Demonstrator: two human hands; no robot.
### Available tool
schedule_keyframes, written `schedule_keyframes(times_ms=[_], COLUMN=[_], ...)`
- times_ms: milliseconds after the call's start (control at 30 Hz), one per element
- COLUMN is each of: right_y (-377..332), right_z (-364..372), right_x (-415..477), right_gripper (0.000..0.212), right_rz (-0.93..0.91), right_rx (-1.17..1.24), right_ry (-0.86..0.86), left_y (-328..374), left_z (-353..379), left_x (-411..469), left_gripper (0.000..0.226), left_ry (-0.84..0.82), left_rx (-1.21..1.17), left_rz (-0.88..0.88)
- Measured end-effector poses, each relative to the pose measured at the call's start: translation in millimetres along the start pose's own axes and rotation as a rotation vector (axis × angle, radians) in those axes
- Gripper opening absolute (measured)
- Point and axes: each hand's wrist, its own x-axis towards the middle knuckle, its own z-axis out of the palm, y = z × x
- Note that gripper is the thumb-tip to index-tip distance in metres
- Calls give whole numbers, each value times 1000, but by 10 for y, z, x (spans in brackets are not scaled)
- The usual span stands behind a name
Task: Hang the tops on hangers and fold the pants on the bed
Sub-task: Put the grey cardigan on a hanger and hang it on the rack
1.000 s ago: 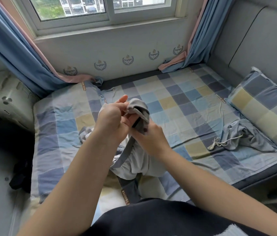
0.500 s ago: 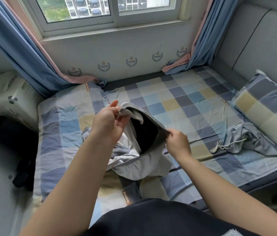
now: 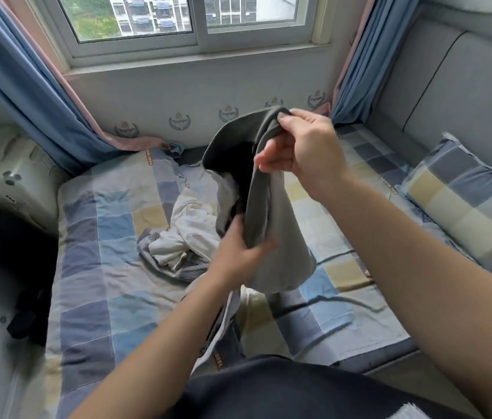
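Note:
I hold a grey garment (image 3: pixel 272 225) up over the checked bed (image 3: pixel 111 285). My right hand (image 3: pixel 302 149) pinches its upper edge, raised near the wall. My left hand (image 3: pixel 238 249) grips the cloth lower down, with its fingers curled round a fold. The garment hangs open between the hands and shows a dark inside. A heap of white and grey clothes (image 3: pixel 184 234) lies on the bed just behind and left of my left hand. No hanger is in view.
A checked pillow (image 3: pixel 462 201) lies at the right against a grey padded headboard (image 3: pixel 465 95). Blue curtains (image 3: pixel 24 86) hang at both sides of the window. A white suitcase (image 3: pixel 5 179) and a dark bag (image 3: pixel 5 255) stand left of the bed.
My right hand has risen up and away with the garment's edge, and my left hand has dropped lower on the cloth. The camera has turned, so the grey pants at the right are out of view.

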Motion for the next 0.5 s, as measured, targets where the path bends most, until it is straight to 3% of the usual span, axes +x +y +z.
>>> schedule_keyframes(times_ms=[67, 167, 267, 400, 500], right_y=[-83, -87, 200, 945, 1467], right_z=[73, 122, 34, -199, -230], right_x=[43, 105, 14, -409, -761], right_gripper=[22, 23, 15, 25, 43], right_rz=[-22, -11, 85, 237, 332], right_rx=[72, 92, -97, -423, -449], right_ry=[-10, 13, -71, -172, -249], left_y=[-69, -91, 7, 222, 353], left_z=[45, -55, -286, -450, -422], left_x=[-2, 56, 94, 116, 106], left_gripper=[26, 26, 22, 24, 21], left_ry=[12, 192, 285, 378, 374], left_rx=[193, 173, -53, -369, -612], left_rz=[-80, -91, -27, -166, -276])
